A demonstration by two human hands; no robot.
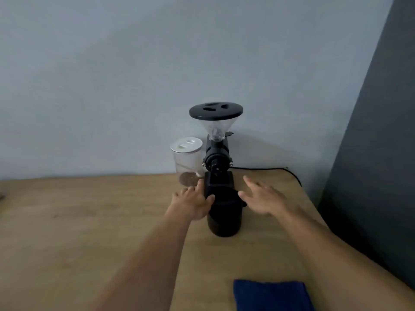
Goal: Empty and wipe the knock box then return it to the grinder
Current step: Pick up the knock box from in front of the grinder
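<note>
A black coffee grinder (217,158) with a clear hopper and black lid stands at the back of the wooden table (89,221), against the wall. Directly in front of it sits the black knock box (224,216), upright on the table. My left hand (193,203) rests against the box's left side, fingers spread and thumb lying on its front face. My right hand (262,198) hovers just right of the box with fingers apart, its thumb tip at the box's right edge. Neither hand is closed around the box.
A clear canister (187,162) with a white lid and some brown grounds stands left of the grinder. A folded blue cloth (269,295) lies at the table's near edge. The grinder's black cable (269,169) runs right along the wall. A dark grey panel (370,153) borders the table's right side.
</note>
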